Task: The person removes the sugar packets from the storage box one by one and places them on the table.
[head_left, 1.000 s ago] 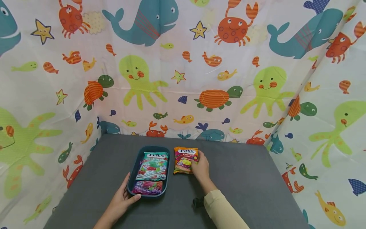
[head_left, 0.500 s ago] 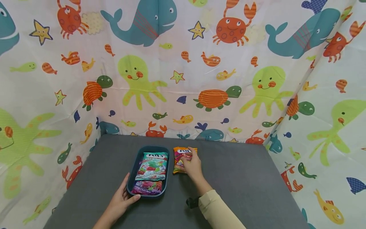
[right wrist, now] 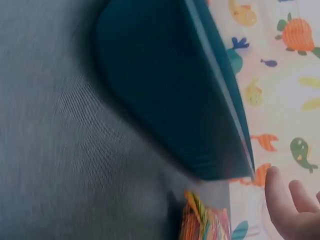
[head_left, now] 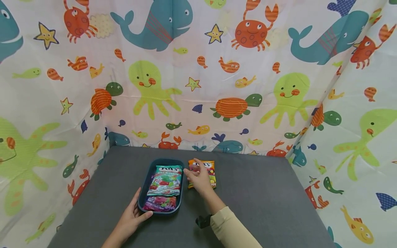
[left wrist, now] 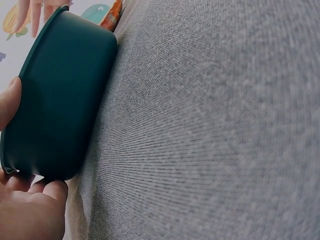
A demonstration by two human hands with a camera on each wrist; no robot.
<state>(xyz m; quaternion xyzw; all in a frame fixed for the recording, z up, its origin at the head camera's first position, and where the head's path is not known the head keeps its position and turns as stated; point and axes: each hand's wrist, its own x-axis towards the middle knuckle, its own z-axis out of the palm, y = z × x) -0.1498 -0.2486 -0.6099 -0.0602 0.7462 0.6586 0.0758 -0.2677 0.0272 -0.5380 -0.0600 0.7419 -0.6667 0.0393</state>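
A dark teal tray (head_left: 167,212) stands on the grey table, holding a mint-green FOX'S candy bag (head_left: 165,181) on top of a purple candy bag (head_left: 160,203). My left hand (head_left: 128,218) grips the tray's near left corner, thumb at the front edge and fingers along the side. Right of the tray lies an orange FOX'S fruits candy bag (head_left: 211,168), partly covered from above by my right hand (head_left: 200,181). That hand holds nothing; its thumb and fingers are spread loosely, fingertips close to the tray's right rim. In the right wrist view, the orange bag (right wrist: 205,222) lies below the fingers.
A grey cloth (head_left: 254,196) covers the table. Behind it and at both sides hangs a white curtain (head_left: 198,113) printed with sea animals. A small black device (head_left: 203,221) sits at the right wrist by the sleeve (head_left: 234,229).
My right hand has moved left, from the right edge of the orange candy bag across it to near the tray's rim. The bag stays in place, and the left hand keeps its hold.
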